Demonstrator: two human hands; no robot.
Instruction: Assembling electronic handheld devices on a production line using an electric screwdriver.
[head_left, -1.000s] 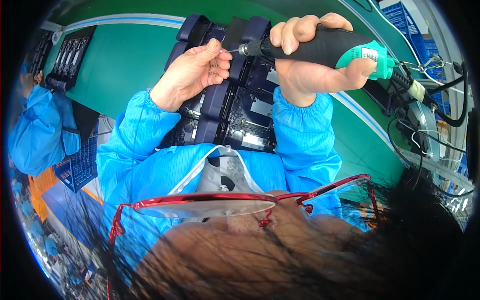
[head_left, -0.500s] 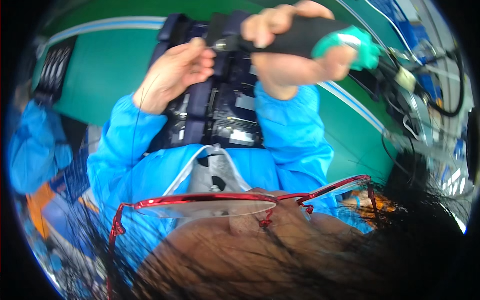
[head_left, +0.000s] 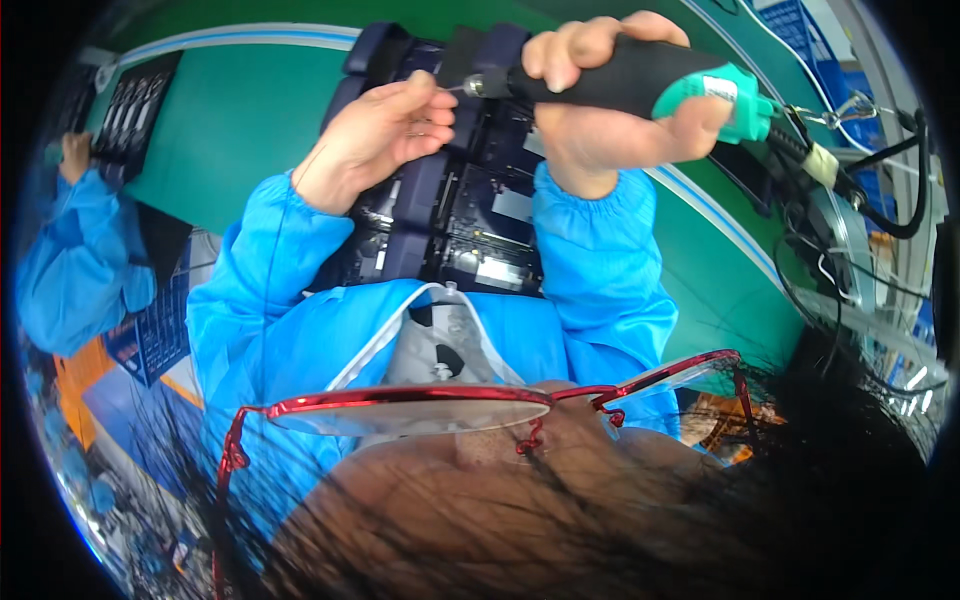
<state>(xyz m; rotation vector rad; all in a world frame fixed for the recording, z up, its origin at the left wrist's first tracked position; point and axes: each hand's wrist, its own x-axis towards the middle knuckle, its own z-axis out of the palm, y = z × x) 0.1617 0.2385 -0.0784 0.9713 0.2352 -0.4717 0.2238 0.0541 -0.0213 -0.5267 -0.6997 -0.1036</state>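
My right hand (head_left: 610, 135) is wrapped around the black and green body of an electric screwdriver (head_left: 640, 75), held level above the work with its bit pointing left. At the bit's tip, my left hand (head_left: 395, 130) pinches thumb and forefinger together. Whatever lies between those fingertips is too small to make out; the other fingers curl loosely. Beneath both hands lies a dark fixture (head_left: 408, 205) with long raised bars. Black flat parts with pale labels (head_left: 497, 272) sit in it, partly hidden by my hands and sleeves.
A green mat (head_left: 240, 130) covers the bench. At the far left lies a black slotted tray (head_left: 138, 105), with a co-worker's hand (head_left: 75, 157) beside it. The screwdriver's black cable (head_left: 905, 230) loops down on the right, near a metal hook (head_left: 850, 110).
The whole view has shifted slightly, so bench and hands appear farther right. My grip on the screwdriver and the pinch at its tip stay the same. A co-worker's hand now shows at left.
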